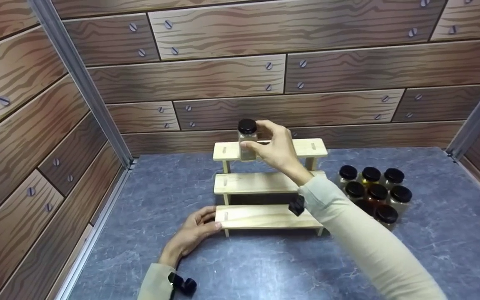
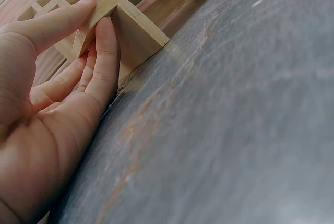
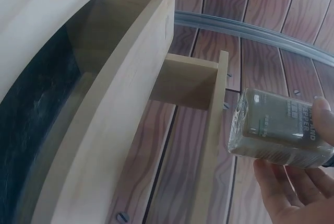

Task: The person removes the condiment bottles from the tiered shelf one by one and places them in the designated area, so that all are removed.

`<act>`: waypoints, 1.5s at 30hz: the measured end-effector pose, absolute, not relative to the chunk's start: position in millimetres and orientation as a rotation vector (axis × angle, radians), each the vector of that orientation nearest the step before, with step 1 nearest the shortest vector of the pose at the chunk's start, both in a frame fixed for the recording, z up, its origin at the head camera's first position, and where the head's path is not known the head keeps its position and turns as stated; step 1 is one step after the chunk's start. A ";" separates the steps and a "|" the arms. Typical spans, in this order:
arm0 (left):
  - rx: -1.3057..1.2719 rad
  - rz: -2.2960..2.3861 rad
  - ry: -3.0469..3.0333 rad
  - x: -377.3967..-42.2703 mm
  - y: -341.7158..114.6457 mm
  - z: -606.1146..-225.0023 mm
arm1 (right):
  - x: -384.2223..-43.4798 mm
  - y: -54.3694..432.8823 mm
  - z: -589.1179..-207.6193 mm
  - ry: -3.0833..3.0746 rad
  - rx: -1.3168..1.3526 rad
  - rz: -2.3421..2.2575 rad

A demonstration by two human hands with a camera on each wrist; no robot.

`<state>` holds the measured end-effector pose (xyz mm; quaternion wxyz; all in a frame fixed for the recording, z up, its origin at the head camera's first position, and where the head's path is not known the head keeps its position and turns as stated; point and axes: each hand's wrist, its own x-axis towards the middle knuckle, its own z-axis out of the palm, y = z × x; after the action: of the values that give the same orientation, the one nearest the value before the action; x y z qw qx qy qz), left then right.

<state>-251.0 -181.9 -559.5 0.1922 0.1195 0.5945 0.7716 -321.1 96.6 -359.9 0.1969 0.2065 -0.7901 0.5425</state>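
My right hand (image 1: 279, 148) grips a square spice jar (image 1: 247, 152) with a black lid, upright at the left part of the top step of a three-tier wooden shelf (image 1: 265, 216). In the right wrist view, printed lettering shows on the spice jar (image 3: 276, 122), and a gap separates its base from the step's edge. My left hand (image 1: 196, 231) pinches the left end of the lowest step. The left wrist view shows the thumb above the board and fingers (image 2: 106, 46) under it, beside the shelf's leg (image 2: 135, 36).
Several black-lidded jars (image 1: 376, 191) stand grouped on the dark marbled tabletop (image 1: 161, 187), right of the shelf. Wood-patterned panels (image 1: 231, 79) rise behind and at the sides, with a metal rail (image 1: 79, 79) at the left corner.
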 end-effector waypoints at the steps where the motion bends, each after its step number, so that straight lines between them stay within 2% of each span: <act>1: 0.336 2.165 1.672 -250.8 -181.9 -559.6 | -318.7 99.7 -359.7 -2.214 0.577 1.515; 20: 0.360 2.146 1.681 -250.7 -182.6 -559.8 | -276.4 160.7 -364.4 -2.253 0.589 1.590; 45: 0.363 2.152 1.680 -250.9 -182.8 -558.7 | -224.4 247.3 -362.2 -2.446 0.526 1.323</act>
<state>-250.9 -182.8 -558.7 0.1926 0.1294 0.5985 0.7668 -224.4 247.3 -362.2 0.1553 0.1836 -0.8538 0.4617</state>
